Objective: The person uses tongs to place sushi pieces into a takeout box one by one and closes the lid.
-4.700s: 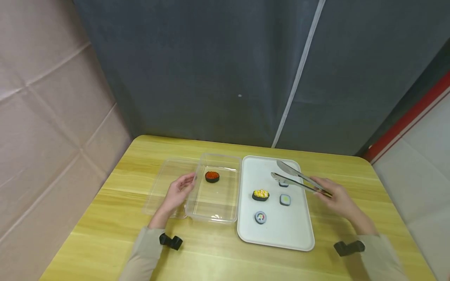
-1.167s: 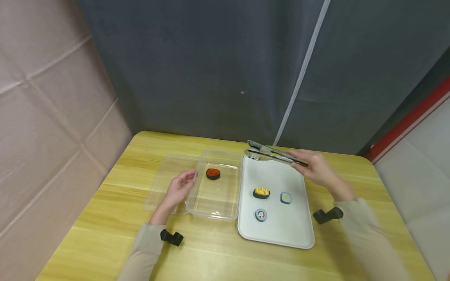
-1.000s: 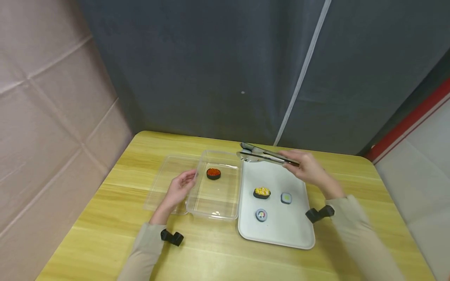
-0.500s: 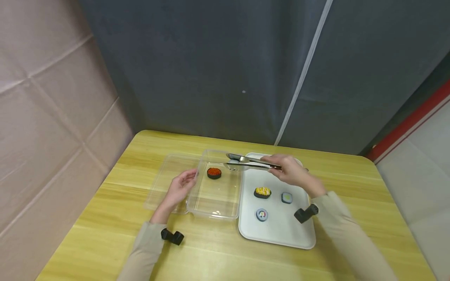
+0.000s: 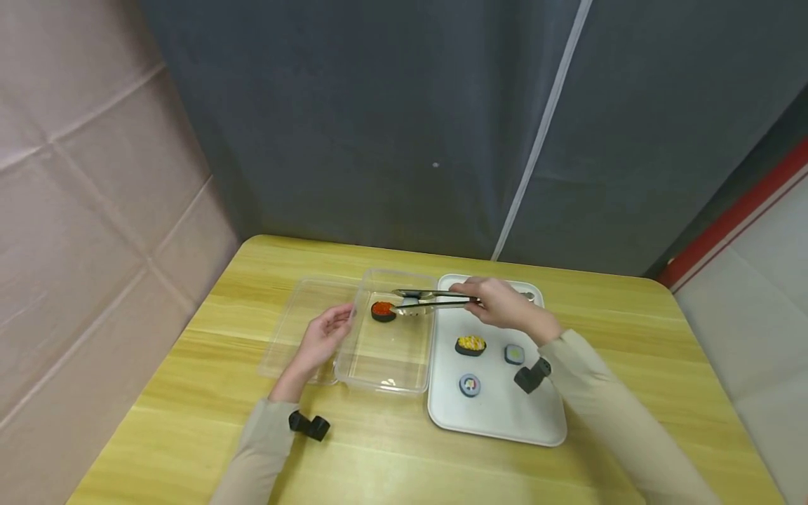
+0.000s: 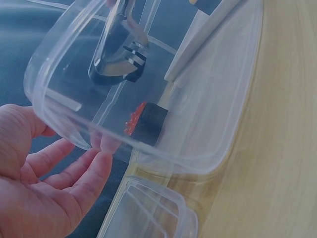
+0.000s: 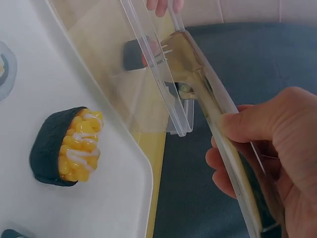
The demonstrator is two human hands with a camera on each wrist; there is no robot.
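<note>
We had the right hand (image 5: 499, 307) clenched round the steel tongs (image 5: 429, 301), tips holding a small pale sushi piece (image 5: 410, 304) above the clear plastic box (image 5: 386, 382), centre frame, beside the red roe sushi (image 5: 382, 311). Left hand (image 5: 320, 338) released, fingers against the box wall. We judged the piece light, slippery, squashable: grip its sides gently.

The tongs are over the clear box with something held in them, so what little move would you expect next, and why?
Probably lower the tongs a little and ease the grip: their tips hold a small roll above the clear container, beside the red roe sushi. The right hand grips the tongs; the left hand rests at the container's side.
</note>
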